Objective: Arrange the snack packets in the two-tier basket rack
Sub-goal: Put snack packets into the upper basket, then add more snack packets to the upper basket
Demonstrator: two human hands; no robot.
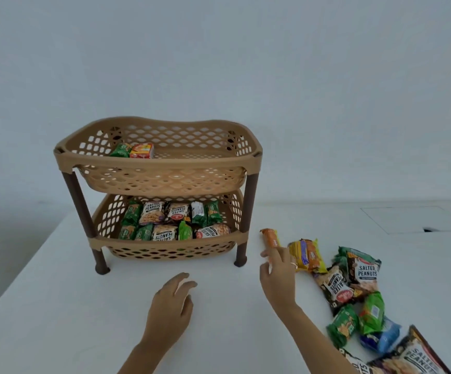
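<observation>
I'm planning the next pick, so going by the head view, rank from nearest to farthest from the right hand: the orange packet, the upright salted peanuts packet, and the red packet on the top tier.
1. orange packet, at the right hand's fingertips.
2. upright salted peanuts packet, to its right on the table.
3. red packet, up in the rack's top tier, far left.

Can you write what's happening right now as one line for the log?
right hand: open, reaching at orange packet | left hand: open, idle | rack: bottom full, top two packets

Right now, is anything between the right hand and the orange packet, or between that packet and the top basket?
Nothing visible. The right hand is already at the orange packet, and the top basket is open above, holding only two packets at its left.
</observation>
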